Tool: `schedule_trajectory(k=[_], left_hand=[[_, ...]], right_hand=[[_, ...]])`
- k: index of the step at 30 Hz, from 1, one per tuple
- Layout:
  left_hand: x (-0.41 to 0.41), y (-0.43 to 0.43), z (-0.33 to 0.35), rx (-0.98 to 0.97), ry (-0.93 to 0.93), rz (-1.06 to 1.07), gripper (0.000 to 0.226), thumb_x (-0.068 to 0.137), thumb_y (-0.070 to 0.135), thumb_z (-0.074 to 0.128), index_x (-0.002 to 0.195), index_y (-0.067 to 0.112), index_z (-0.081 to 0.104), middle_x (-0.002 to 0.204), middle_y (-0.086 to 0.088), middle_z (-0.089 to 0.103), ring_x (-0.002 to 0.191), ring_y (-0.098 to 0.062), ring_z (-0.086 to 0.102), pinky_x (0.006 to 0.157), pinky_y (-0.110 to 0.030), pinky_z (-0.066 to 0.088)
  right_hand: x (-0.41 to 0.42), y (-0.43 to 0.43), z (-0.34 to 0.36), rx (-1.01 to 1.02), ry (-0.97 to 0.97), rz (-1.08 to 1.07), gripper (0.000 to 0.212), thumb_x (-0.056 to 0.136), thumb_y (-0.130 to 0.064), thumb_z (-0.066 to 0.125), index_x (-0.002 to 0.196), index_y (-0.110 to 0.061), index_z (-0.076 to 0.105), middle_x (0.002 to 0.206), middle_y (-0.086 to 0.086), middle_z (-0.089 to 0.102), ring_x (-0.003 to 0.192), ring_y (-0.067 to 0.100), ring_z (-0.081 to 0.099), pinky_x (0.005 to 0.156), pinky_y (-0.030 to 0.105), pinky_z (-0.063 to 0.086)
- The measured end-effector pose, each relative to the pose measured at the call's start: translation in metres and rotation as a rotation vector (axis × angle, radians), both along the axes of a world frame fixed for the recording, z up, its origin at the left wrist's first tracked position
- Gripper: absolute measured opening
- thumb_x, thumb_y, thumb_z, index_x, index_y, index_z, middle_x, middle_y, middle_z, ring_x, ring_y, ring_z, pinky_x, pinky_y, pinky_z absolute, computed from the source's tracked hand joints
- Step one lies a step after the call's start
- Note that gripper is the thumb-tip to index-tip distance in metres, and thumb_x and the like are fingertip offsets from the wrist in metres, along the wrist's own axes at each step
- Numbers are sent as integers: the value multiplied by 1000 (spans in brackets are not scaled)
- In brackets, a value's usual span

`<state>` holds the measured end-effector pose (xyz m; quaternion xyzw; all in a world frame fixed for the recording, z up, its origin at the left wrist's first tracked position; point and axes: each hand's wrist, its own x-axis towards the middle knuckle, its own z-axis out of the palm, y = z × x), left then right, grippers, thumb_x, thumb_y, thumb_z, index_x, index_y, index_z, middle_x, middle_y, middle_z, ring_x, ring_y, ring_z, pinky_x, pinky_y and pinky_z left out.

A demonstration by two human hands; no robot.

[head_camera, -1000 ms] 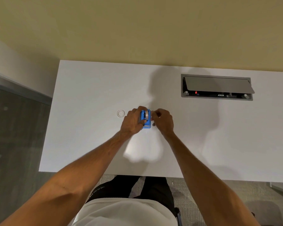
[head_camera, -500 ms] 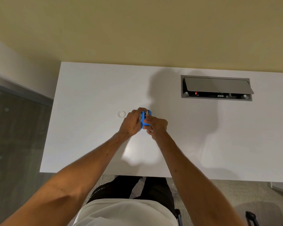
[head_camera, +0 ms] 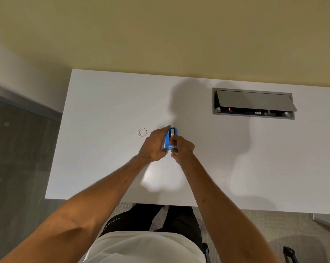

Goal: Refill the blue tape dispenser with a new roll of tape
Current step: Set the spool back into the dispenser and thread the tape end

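The blue tape dispenser [head_camera: 169, 139] is held over the middle of the white table [head_camera: 103, 103], with a roll of tape [head_camera: 172, 131] showing in its far end. My left hand [head_camera: 154, 145] grips the dispenser's left side. My right hand [head_camera: 182, 148] is closed against its right side, fingertips pinched at the tape near the cutter end; what they pinch is too small to make out. A small clear ring [head_camera: 142, 132], seemingly an empty tape core, lies flat on the table left of my left hand.
A grey recessed power box [head_camera: 253, 103] with its lid tilted up sits in the table at the far right. The wall runs along the table's far edge. The table's left edge drops to a dark floor. A chair part shows at the bottom right.
My right hand has moved in from beside the dispenser onto its right side and cutter end. My left hand has kept its grip, and the dispenser has tilted slightly.
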<state>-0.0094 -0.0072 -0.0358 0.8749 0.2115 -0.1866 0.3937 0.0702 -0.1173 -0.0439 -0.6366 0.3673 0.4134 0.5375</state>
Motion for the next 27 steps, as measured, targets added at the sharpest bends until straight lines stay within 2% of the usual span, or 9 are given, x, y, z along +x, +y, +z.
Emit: schedule_trajectory(k=[3, 7, 10, 12, 14, 17, 21, 27], left_hand=[[0, -1, -1, 90, -23, -16, 86, 95, 31, 79, 167, 11, 36, 164, -6, 52, 154, -29, 46, 131, -43, 36], [-2, 0, 0, 212, -15, -51, 86, 98, 56, 69, 168, 18, 36, 166, -3, 50, 153, -28, 46, 129, -43, 38], [-3, 2, -2, 261, 19, -94, 90, 98, 67, 59, 170, 22, 30, 167, -1, 48, 155, -26, 43, 131, -43, 36], [-3, 0, -2, 276, 37, -101, 92, 96, 74, 46, 170, 23, 29, 168, 0, 46, 156, -25, 43, 132, -43, 33], [-3, -1, 1, 272, 59, -93, 103, 84, 81, 26, 171, 25, 27, 169, 0, 45, 158, -26, 41, 133, -44, 32], [-4, 0, 1, 271, 63, -95, 126, 64, 87, 3, 171, 26, 26, 170, -1, 44, 159, -27, 39, 133, -45, 32], [-4, -1, 4, 273, 74, -100, 129, 61, 89, 1, 171, 27, 24, 171, -1, 42, 161, -29, 37, 134, -48, 32], [-5, -2, 6, 272, 66, -102, 129, 60, 86, 2, 172, 25, 24, 171, -2, 43, 160, -29, 39, 134, -48, 31]], right_hand=[[-1, 0, -4, -35, 19, 12, 19, 80, -11, 82, 93, -3, 70, 78, 13, 67, 52, 18, 53, 56, 29, 49], [-3, -3, -8, -60, 29, 9, 16, 78, -9, 83, 80, -6, 68, 74, 11, 64, 49, 16, 47, 51, 26, 46], [-8, -6, -10, -63, 27, 16, 13, 77, -9, 82, 86, -4, 72, 79, 11, 67, 50, 17, 47, 49, 25, 43], [-14, -8, -11, -62, 11, 27, 17, 80, -12, 81, 94, -3, 77, 86, 12, 74, 51, 17, 47, 46, 25, 41], [-22, -10, -14, -42, -9, 26, 19, 85, -17, 80, 98, -4, 79, 92, 11, 79, 53, 17, 49, 45, 24, 39], [-33, -14, -16, -4, -48, 3, 14, 88, -19, 78, 95, -7, 79, 87, 7, 78, 56, 17, 51, 46, 24, 37], [-42, -17, -18, -7, -132, 3, 10, 90, -21, 77, 84, -13, 78, 80, 3, 77, 52, 16, 54, 47, 23, 39], [-51, -22, -21, -7, -177, -9, 12, 89, -21, 80, 82, -12, 78, 75, 4, 75, 46, 16, 50, 47, 21, 39]])
